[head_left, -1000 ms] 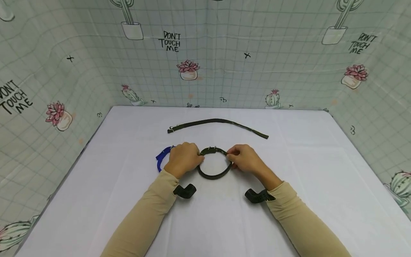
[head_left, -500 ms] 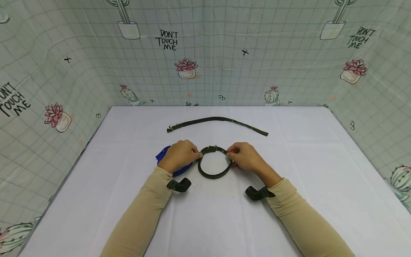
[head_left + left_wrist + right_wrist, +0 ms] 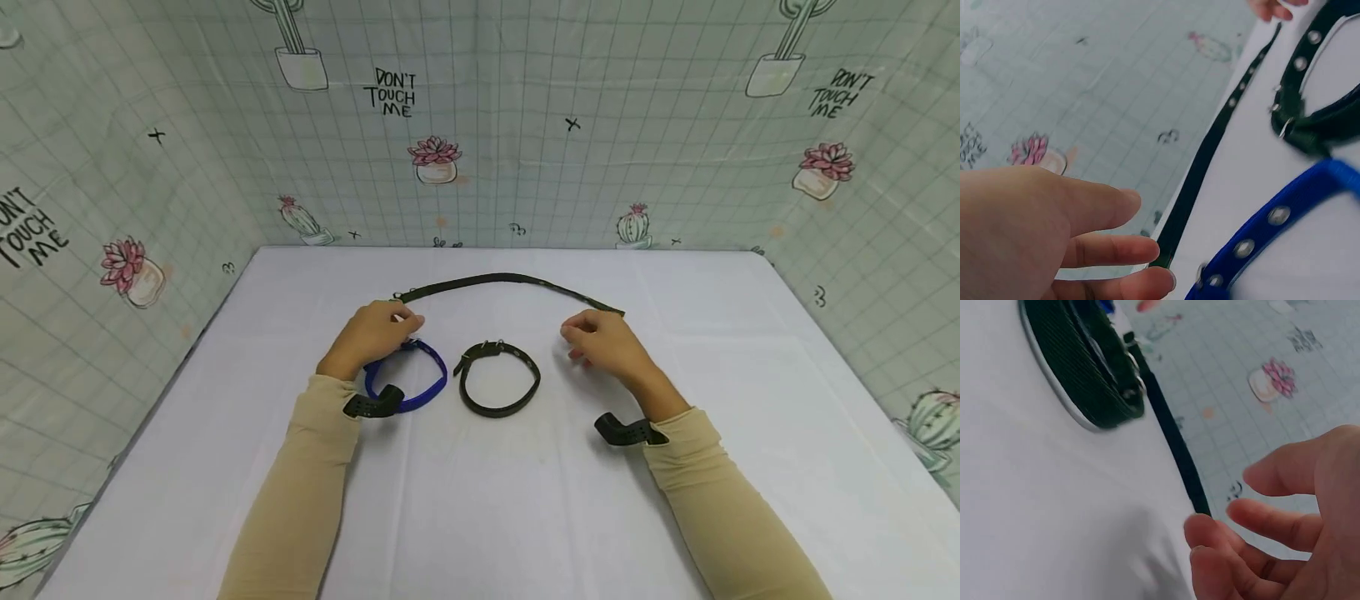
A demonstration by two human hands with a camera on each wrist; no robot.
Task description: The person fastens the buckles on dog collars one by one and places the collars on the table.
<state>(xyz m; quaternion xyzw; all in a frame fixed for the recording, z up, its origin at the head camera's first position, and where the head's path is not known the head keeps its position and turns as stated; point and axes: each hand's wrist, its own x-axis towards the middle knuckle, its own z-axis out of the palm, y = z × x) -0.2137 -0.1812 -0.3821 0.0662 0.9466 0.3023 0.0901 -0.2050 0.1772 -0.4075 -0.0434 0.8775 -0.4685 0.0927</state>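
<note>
Two buckled collars lie nearest on the white tabletop (image 3: 525, 500) — a dark green collar (image 3: 499, 389) and a blue collar (image 3: 408, 384) just beside it. Left hand (image 3: 372, 333) and right hand (image 3: 603, 343) hover beyond them, fingers loosely open, holding nothing — near the ends of the unbuckled dark strap (image 3: 510, 286) farther back.

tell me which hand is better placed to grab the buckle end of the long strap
Left, probably: the left hand hovers open right beside the long strap at its buckle end, while the right hand sits near the far tip.
</note>
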